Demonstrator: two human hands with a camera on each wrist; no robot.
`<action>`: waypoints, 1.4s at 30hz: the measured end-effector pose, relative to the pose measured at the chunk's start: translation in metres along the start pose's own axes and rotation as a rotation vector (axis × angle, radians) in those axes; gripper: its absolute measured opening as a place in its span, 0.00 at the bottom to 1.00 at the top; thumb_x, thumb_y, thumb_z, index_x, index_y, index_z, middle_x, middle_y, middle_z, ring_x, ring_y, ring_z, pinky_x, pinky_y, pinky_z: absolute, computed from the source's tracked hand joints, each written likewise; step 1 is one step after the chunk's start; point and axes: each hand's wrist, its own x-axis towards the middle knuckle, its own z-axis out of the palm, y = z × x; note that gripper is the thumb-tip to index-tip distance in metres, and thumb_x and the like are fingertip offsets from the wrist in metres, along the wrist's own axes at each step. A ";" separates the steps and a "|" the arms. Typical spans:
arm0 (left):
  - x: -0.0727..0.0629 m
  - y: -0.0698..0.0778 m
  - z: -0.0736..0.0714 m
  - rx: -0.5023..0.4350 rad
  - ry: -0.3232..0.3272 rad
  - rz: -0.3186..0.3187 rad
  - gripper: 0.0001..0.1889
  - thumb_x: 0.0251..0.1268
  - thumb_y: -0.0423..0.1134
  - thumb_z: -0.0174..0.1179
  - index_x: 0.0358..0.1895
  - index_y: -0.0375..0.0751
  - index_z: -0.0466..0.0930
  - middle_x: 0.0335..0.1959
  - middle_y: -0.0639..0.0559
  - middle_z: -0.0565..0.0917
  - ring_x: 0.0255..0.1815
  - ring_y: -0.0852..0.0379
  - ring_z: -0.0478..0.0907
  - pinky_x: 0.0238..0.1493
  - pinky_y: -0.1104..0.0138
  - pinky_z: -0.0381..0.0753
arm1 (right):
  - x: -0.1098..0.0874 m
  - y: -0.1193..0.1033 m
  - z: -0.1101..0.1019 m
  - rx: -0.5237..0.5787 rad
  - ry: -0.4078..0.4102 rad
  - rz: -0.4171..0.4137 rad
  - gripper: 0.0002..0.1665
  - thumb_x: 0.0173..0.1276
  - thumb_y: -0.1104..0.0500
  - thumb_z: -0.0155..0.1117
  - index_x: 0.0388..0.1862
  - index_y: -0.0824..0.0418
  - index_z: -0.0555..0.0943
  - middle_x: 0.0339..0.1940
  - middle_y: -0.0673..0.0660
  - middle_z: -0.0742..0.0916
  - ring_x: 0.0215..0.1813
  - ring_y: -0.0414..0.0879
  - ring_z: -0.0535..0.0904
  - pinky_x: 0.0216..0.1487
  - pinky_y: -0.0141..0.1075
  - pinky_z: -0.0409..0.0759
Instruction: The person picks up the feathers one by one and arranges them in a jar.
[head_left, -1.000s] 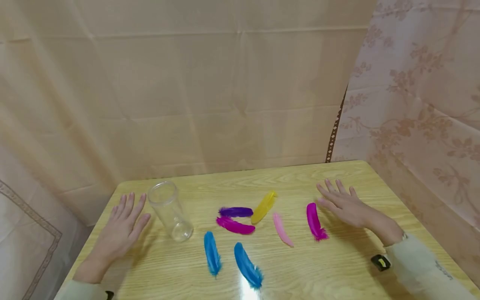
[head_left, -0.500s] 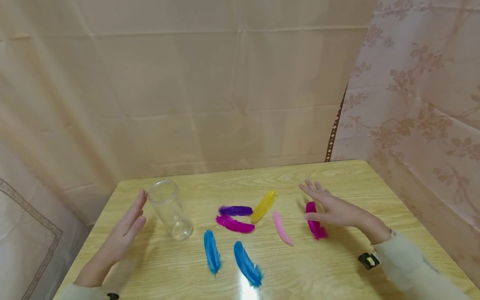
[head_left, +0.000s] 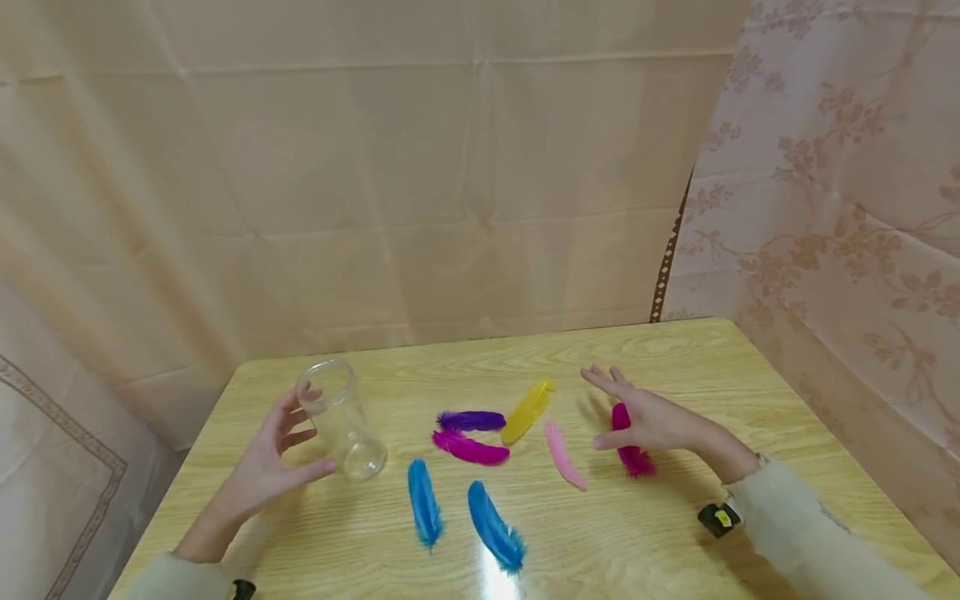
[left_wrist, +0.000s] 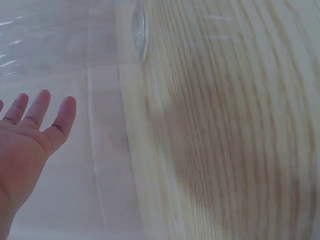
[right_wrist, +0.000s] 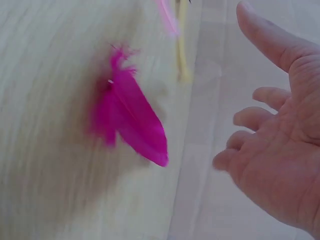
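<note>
- Head: the left hand [head_left: 266,471], thumb and fingers apart, reaches around the side of a clear cup [head_left: 347,425] upright on the surface [head_left: 637,533]; whether it touches, I cannot tell.
- Head: the right hand [head_left: 660,419], also spread, is over a magenta feather [head_left: 636,461]. Between the hands lie a purple feather [head_left: 471,423], a yellow feather [head_left: 528,412] and two blue feathers [head_left: 495,529].
- Left wrist: fingers loosely bent.
- Right wrist: thumb well apart from curved fingers.

Pale-yellow wood-grain tabletop [head_left: 615,533], beneath left hand [head_left: 268,467] and right hand [head_left: 656,419]. Creased beige cloth [head_left: 420,192], beyond both. Pale pink floral-print cloth [head_left: 847,217], right of right hand. White cloth [head_left: 45,467], brown-patterned border, left of left hand.
</note>
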 end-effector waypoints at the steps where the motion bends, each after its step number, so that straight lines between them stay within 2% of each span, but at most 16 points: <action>1: 0.001 0.000 0.001 -0.002 0.009 0.003 0.57 0.45 0.20 0.76 0.79 0.43 0.53 0.73 0.48 0.65 0.68 0.58 0.68 0.58 0.72 0.76 | 0.001 0.000 0.002 -0.007 0.009 0.000 0.58 0.63 0.48 0.76 0.82 0.64 0.53 0.82 0.67 0.56 0.80 0.71 0.41 0.71 0.70 0.50; 6: 0.005 -0.002 0.007 -0.030 0.041 -0.005 0.58 0.44 0.18 0.76 0.79 0.44 0.51 0.71 0.48 0.67 0.65 0.60 0.71 0.54 0.71 0.78 | 0.011 0.002 0.012 0.016 0.029 -0.027 0.51 0.66 0.54 0.74 0.79 0.68 0.58 0.77 0.68 0.67 0.74 0.67 0.65 0.68 0.60 0.67; 11: 0.005 -0.006 0.014 -0.047 0.045 -0.030 0.59 0.44 0.19 0.76 0.79 0.45 0.50 0.69 0.47 0.68 0.64 0.59 0.72 0.52 0.68 0.79 | 0.019 0.001 0.025 0.044 -0.007 -0.015 0.42 0.68 0.56 0.73 0.75 0.70 0.66 0.72 0.69 0.73 0.68 0.69 0.73 0.61 0.61 0.75; 17: 0.006 -0.009 0.020 0.010 0.076 -0.045 0.56 0.45 0.24 0.78 0.78 0.48 0.55 0.67 0.50 0.71 0.65 0.59 0.71 0.54 0.67 0.78 | 0.024 0.000 0.039 -0.050 -0.028 -0.039 0.42 0.65 0.52 0.75 0.71 0.71 0.71 0.66 0.67 0.79 0.64 0.65 0.75 0.63 0.59 0.75; 22: 0.008 -0.010 0.020 -0.029 0.100 -0.022 0.55 0.44 0.19 0.77 0.77 0.42 0.55 0.66 0.49 0.72 0.64 0.59 0.73 0.54 0.69 0.78 | 0.029 0.000 0.046 -0.102 -0.007 -0.058 0.43 0.62 0.50 0.77 0.69 0.72 0.73 0.62 0.67 0.80 0.63 0.63 0.76 0.63 0.59 0.75; 25: 0.008 -0.011 0.019 -0.044 0.106 -0.024 0.55 0.43 0.18 0.76 0.77 0.41 0.56 0.66 0.50 0.72 0.63 0.59 0.73 0.54 0.70 0.79 | 0.033 0.000 0.049 -0.139 0.007 -0.035 0.42 0.63 0.50 0.77 0.68 0.71 0.74 0.62 0.67 0.80 0.62 0.62 0.75 0.62 0.59 0.75; 30: 0.008 -0.012 0.019 -0.044 0.099 -0.031 0.54 0.44 0.19 0.76 0.77 0.42 0.55 0.67 0.50 0.71 0.64 0.59 0.72 0.54 0.69 0.79 | 0.039 -0.002 0.055 -0.183 0.025 0.060 0.37 0.66 0.49 0.74 0.67 0.67 0.77 0.60 0.64 0.81 0.60 0.60 0.74 0.60 0.56 0.76; 34: 0.009 -0.011 0.020 -0.052 0.097 -0.025 0.54 0.45 0.19 0.76 0.77 0.41 0.55 0.67 0.50 0.71 0.63 0.59 0.73 0.54 0.68 0.80 | 0.042 -0.004 0.058 -0.199 0.050 0.076 0.32 0.67 0.51 0.74 0.64 0.66 0.80 0.57 0.62 0.82 0.58 0.59 0.73 0.58 0.56 0.74; 42: 0.011 -0.010 0.022 -0.058 0.103 -0.023 0.53 0.45 0.18 0.76 0.76 0.40 0.57 0.65 0.50 0.73 0.60 0.47 0.77 0.53 0.67 0.81 | 0.045 -0.001 0.064 -0.216 0.069 0.100 0.25 0.65 0.51 0.75 0.58 0.60 0.85 0.55 0.58 0.81 0.57 0.59 0.71 0.55 0.54 0.73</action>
